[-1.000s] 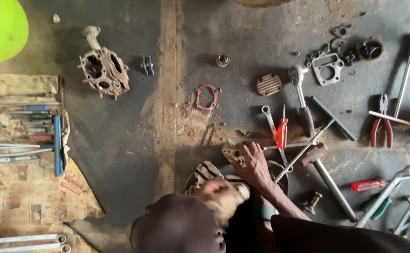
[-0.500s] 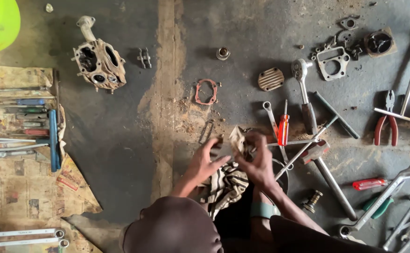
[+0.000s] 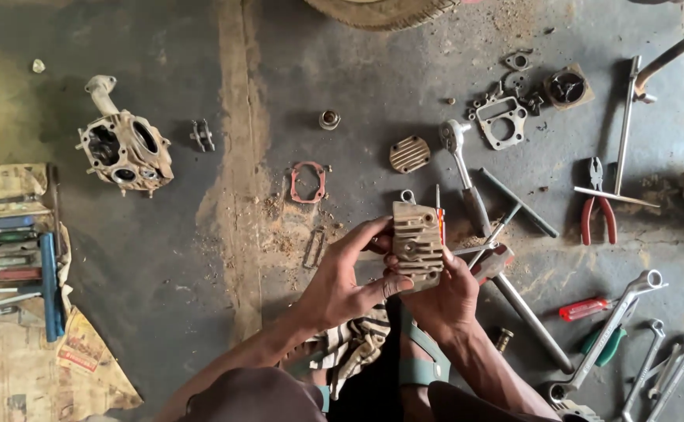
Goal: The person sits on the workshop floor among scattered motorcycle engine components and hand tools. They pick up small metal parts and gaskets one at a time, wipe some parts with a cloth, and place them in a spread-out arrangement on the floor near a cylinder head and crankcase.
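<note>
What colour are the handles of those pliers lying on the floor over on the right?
Red. The pliers show best in the head view, lying on the grey floor.

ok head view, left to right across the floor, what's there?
Blue-handled tools on newspaper → engine casing → red gasket → finned cover held by left hand and right hand → red-handled pliers → spanners.

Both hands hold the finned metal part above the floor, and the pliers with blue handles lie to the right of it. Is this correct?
Not quite: in the head view the pliers have red handles, not blue. The rest is right: the left hand and the right hand hold the finned metal part above the floor, with the pliers to its right.
</note>
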